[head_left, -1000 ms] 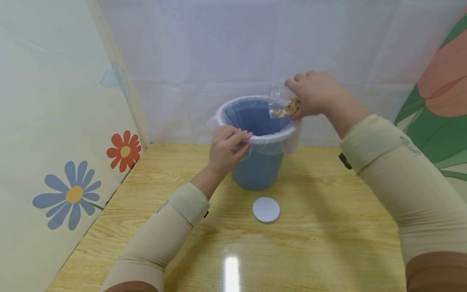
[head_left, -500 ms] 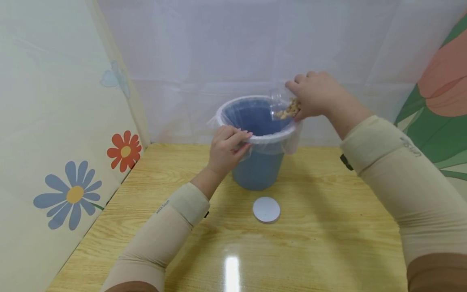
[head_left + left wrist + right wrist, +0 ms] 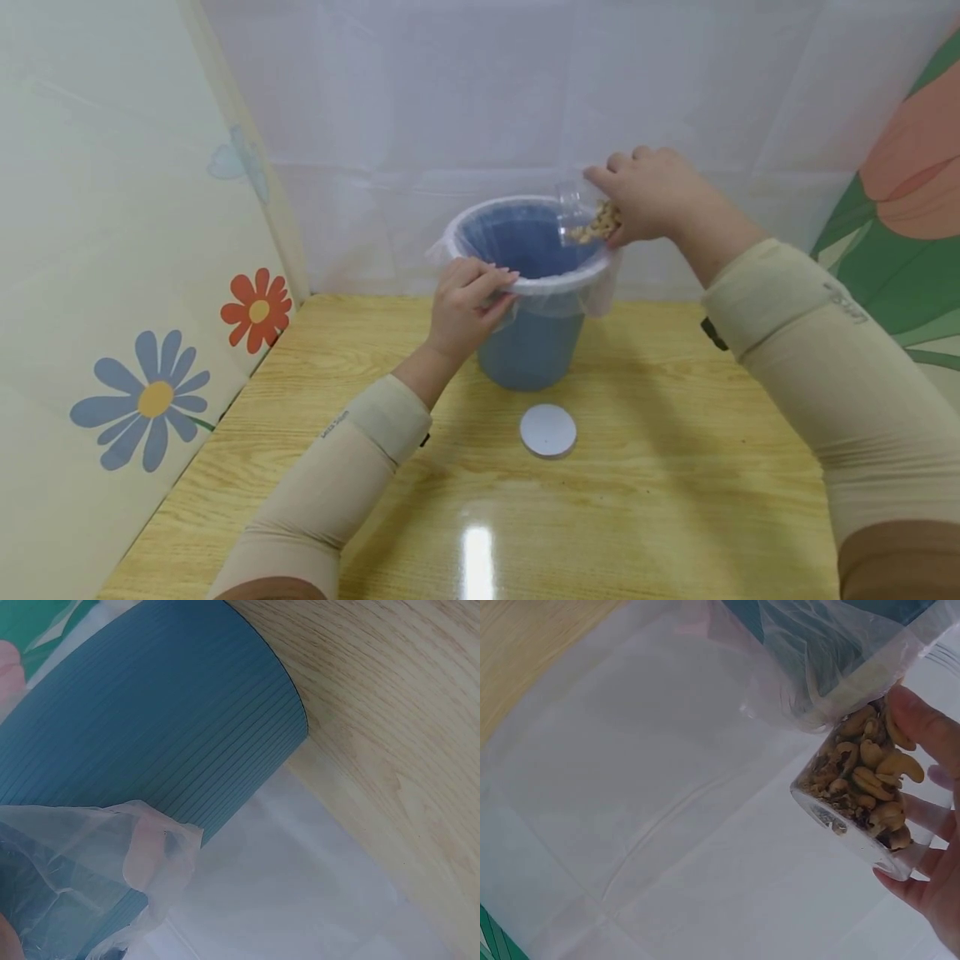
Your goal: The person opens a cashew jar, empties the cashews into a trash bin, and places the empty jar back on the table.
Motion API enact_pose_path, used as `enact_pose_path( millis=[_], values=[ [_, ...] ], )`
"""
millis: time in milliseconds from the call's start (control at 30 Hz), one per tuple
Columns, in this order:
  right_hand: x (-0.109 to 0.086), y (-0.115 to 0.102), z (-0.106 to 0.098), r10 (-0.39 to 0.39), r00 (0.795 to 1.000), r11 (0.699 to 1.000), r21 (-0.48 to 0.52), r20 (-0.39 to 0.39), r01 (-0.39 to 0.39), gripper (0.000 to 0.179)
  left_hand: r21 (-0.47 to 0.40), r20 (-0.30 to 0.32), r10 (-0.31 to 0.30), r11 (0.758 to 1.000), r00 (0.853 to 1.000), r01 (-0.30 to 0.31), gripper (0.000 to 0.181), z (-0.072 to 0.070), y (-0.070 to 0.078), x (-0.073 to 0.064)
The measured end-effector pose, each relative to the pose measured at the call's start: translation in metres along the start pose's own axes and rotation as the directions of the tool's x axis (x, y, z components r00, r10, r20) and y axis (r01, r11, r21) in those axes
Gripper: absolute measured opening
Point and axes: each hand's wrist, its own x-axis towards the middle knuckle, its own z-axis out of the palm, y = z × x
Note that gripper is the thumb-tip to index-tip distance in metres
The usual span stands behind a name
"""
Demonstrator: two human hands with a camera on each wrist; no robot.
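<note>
Down close, a bright white shine (image 3: 477,562) sits on the yellow wood bench (image 3: 615,517). Past it, a flat, round white disc (image 3: 548,431) lies just in front of a blue bin (image 3: 528,354). The bin stands upright, with a thin, see-through bag (image 3: 598,292) folded over its rim. The left hand (image 3: 463,298) pinches the front of the rim and the bag, thumb low and fingers on top. The right hand (image 3: 648,192) has its fingers wrapped around a clear jar (image 3: 568,204). The jar is tipped on its side, its mouth over the bin, with tan nuts (image 3: 885,772) inside. Behind everything hangs a white sheet (image 3: 480,100).
</note>
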Motion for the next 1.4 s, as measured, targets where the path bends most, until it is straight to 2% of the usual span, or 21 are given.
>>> enact_pose_path(
  millis=[133,433,667,967,1400],
  values=[
    [0.0005,-0.0004,0.0014,0.002,1.0,1.0,0.017,-0.002,-0.002,0.1,0.004,0.003,0.005,1.0,1.0,-0.005,0.018,-0.0004,0.0007,0.0004],
    [0.0004,0.0001,0.0038,-0.003,1.0,0.991,0.135,-0.009,0.004,0.094,-0.012,0.014,0.004,1.0,1.0,-0.004,0.018,-0.0018,0.0029,0.0012],
    [0.0006,0.001,0.0041,-0.015,0.999,0.995,0.095,-0.051,0.02,0.089,-0.017,0.019,0.003,1.0,1.0,-0.003,0.017,-0.0019,0.0036,0.0032],
    [0.0005,0.0003,0.0053,-0.038,0.999,0.999,0.02,-0.037,0.038,0.091,-0.014,0.012,0.005,1.0,1.0,-0.004,0.017,-0.0021,0.0047,0.0026],
    [0.0008,0.0017,0.0052,-0.053,0.998,0.998,0.019,-0.033,0.054,0.09,-0.016,0.014,0.005,1.0,1.0,-0.004,0.017,-0.0029,0.0043,0.003]
  ],
)
